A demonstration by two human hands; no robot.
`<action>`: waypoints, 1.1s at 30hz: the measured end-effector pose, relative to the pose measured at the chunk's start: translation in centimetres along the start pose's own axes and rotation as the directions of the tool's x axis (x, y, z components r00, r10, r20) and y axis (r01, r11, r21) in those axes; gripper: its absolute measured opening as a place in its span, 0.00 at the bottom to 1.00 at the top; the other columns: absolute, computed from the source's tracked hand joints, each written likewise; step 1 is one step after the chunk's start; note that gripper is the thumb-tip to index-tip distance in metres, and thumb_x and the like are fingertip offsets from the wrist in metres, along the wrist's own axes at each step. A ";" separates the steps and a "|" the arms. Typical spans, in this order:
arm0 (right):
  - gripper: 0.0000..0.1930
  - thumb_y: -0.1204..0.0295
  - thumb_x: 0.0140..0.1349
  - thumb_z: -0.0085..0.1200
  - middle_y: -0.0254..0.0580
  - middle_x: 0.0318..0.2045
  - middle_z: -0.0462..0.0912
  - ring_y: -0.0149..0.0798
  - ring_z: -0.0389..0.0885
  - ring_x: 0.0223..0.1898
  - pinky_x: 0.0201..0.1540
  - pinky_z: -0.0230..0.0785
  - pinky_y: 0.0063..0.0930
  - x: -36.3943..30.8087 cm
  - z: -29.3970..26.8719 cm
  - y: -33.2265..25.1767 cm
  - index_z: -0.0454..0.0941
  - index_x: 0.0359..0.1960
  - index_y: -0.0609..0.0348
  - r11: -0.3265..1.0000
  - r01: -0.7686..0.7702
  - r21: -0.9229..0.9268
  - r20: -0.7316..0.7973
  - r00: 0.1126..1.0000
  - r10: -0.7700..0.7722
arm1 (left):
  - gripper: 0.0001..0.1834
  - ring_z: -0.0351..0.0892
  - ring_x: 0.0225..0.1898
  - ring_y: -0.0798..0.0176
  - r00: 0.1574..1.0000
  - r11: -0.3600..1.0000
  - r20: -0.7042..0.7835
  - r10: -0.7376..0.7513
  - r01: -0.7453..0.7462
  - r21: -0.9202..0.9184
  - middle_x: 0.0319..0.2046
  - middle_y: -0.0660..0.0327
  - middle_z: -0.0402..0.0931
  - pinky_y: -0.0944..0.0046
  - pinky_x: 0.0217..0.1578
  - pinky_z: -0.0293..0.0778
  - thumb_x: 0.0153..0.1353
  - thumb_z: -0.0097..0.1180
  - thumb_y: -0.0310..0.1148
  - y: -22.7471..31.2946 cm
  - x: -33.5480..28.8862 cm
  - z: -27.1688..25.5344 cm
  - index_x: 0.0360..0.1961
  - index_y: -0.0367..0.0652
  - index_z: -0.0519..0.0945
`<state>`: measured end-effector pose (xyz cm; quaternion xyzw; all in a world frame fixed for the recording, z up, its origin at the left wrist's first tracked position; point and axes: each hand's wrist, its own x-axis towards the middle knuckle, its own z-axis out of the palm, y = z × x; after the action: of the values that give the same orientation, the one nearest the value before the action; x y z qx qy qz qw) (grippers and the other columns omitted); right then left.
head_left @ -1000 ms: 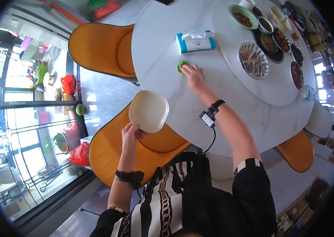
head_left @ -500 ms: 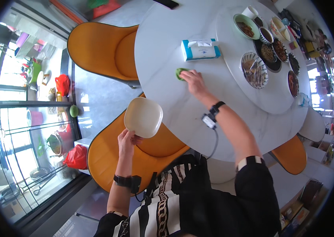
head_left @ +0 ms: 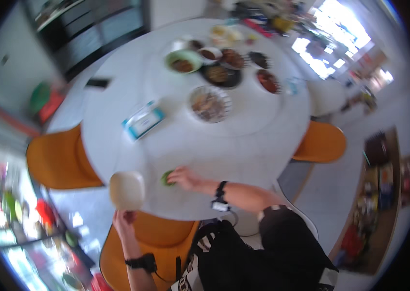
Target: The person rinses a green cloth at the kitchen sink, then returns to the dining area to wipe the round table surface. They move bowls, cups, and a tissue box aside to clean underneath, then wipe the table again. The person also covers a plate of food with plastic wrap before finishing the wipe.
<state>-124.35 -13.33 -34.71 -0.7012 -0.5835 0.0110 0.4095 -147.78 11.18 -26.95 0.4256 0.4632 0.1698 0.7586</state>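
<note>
My left hand grips the near rim of a cream, rounded-square dish, which it holds up beside the table's edge, over an orange chair. On the white round table, my right hand is closed on a small green cloth pressed to the tabletop. The cloth's exact weave is blurred. A blue and white tissue pack lies farther off, beyond both hands.
A raised turntable holds a glass bowl of food, a green bowl and several other dishes. A dark phone lies at the far left of the table. Orange chairs stand around it.
My view has swung to the right and blurred, so the table sits more centrally. The green cloth is now nearer the table's front edge, and the dish remains in my left hand.
</note>
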 end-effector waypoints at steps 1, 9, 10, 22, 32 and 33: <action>0.12 0.77 0.57 0.52 0.38 0.48 0.84 0.45 0.77 0.51 0.56 0.66 0.40 -0.1 -0.2 -0.2 0.84 0.40 0.55 0.992 -0.115 0.048 0.074 0.991 0.112 | 0.06 0.82 0.21 0.63 0.999 1.000 -0.033 -0.018 0.018 -0.007 0.23 0.58 0.78 0.70 0.16 0.72 0.59 0.56 0.31 -0.1 0.3 0.5 0.31 0.40 0.75; 0.13 0.84 0.56 0.54 0.40 0.46 0.83 0.46 0.76 0.51 0.53 0.68 0.37 0.9 -0.4 -1.0 0.83 0.41 0.57 0.928 -0.319 0.192 -0.027 0.944 0.330 | 0.06 0.83 0.22 0.61 1.000 1.000 -0.007 0.003 -0.003 -0.004 0.23 0.60 0.77 0.70 0.16 0.72 0.59 0.55 0.32 -1.6 0.5 0.4 0.30 0.43 0.73; 0.14 0.84 0.56 0.54 0.40 0.47 0.83 0.46 0.76 0.51 0.54 0.68 0.37 1.5 -0.3 -0.7 0.83 0.43 0.57 0.897 -0.384 0.218 -0.114 0.903 0.414 | 0.05 0.83 0.22 0.61 1.000 1.000 -0.005 0.000 0.000 -0.021 0.23 0.60 0.77 0.70 0.16 0.72 0.59 0.55 0.32 -1.7 0.1 0.1 0.30 0.43 0.73; 0.22 0.80 0.57 0.50 0.40 0.58 0.76 0.48 0.73 0.55 0.59 0.63 0.44 14.6 8.5 1.9 0.78 0.54 0.52 0.974 -0.228 0.019 -0.104 0.968 0.228 | 0.09 0.78 0.24 0.65 0.997 0.997 -0.054 0.056 -0.059 -0.045 0.25 0.59 0.77 0.72 0.21 0.71 0.61 0.51 0.34 0.7 -1.5 -2.9 0.34 0.39 0.77; 0.04 0.74 0.39 0.54 0.32 0.25 0.85 0.42 0.82 0.30 0.48 0.71 0.36 6.8 3.5 -1.3 0.82 0.17 0.52 0.925 -0.127 0.358 0.306 0.952 0.012 | 0.10 0.76 0.24 0.71 0.998 0.995 0.053 0.046 -0.040 -0.094 0.25 0.65 0.77 0.72 0.21 0.69 0.64 0.57 0.39 -0.2 1.5 2.0 0.34 0.43 0.79; 0.04 0.74 0.40 0.55 0.33 0.24 0.85 0.41 0.81 0.29 0.45 0.71 0.37 5.1 2.6 -1.5 0.82 0.18 0.52 0.871 -0.179 0.458 0.296 0.954 0.040 | 0.10 0.76 0.23 0.69 0.996 0.992 0.090 0.024 -0.013 -0.129 0.25 0.63 0.78 0.71 0.21 0.69 0.65 0.56 0.38 -0.6 2.1 2.5 0.35 0.41 0.79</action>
<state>-125.27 -7.67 -33.19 -0.6014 -0.5727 0.2768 0.4835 -144.70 11.01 -28.11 0.3877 0.4121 0.1865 0.8031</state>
